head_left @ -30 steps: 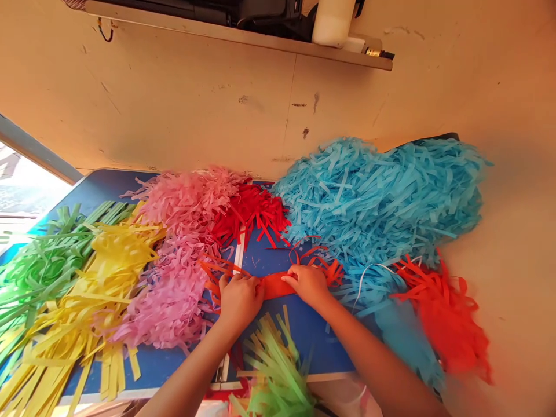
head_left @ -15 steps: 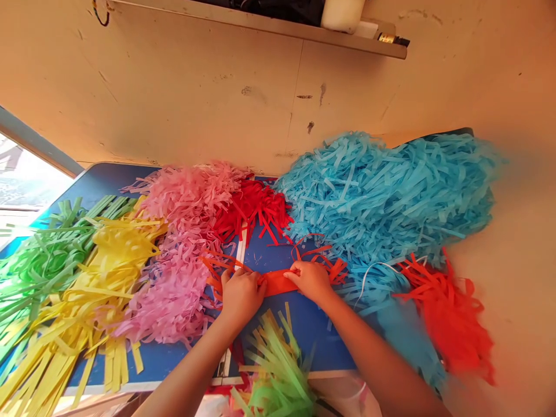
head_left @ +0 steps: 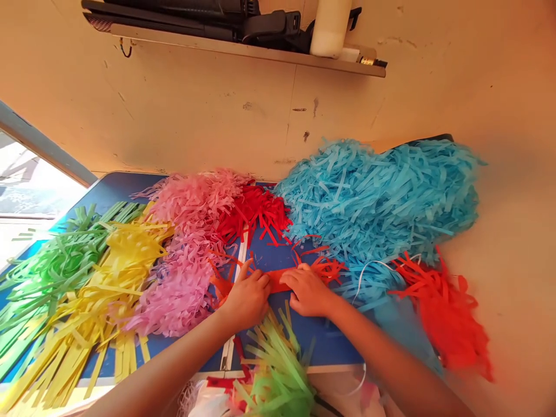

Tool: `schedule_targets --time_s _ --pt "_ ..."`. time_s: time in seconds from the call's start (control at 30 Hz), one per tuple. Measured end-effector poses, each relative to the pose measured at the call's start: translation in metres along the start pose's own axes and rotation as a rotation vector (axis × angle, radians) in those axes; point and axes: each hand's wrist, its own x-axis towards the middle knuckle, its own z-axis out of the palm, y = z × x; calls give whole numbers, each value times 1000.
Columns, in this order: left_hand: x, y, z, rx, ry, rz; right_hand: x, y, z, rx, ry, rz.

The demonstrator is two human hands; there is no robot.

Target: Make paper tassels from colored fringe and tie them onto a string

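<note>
A fringed orange-red paper strip point(head_left: 277, 281) lies across the blue folding table, its uncut middle band between my hands. Its cut ends spread out to both sides. My left hand point(head_left: 247, 296) is closed over the left part of the band, fingers bent and thumb partly hidden. On the other side my right hand point(head_left: 309, 291) grips the band with its fingers curled, the fingertips pressing on the paper. Just below my hands, a light green and yellow paper tassel point(head_left: 280, 362) hangs over the near table edge.
Blue fringe point(head_left: 382, 197) is heaped at the right, with red fringe point(head_left: 447, 318) and a white string point(head_left: 360, 278) nearby. Pink point(head_left: 195, 200), lilac point(head_left: 178, 289), yellow point(head_left: 125, 260), green point(head_left: 65, 255) and red point(head_left: 256, 211) fringes lie leftward. A wall shelf point(head_left: 260, 51) holds several items.
My view has tilted up, showing more of the shelf. Both hands have shifted their fingers on the orange-red strip, the left now covering more of its left part.
</note>
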Motion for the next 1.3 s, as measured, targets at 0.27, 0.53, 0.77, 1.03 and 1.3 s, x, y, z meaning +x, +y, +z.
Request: schedule_targets --time_s 0.27,0.53,0.77,1.03,1.3 --pt "-6 -10 11 5 89 -88 1 23 13 183 78 48" --pt "-10 -7 20 29 247 -147 -1 28 13 231 124 76" --pt "-13 -11 24 0 294 -88 2 36 9 265 77 96" --pt "-10 -22 23 -113 142 -355 15 39 6 209 28 284" --pt "10 -26 27 -23 57 -428 32 29 12 60 23 445"
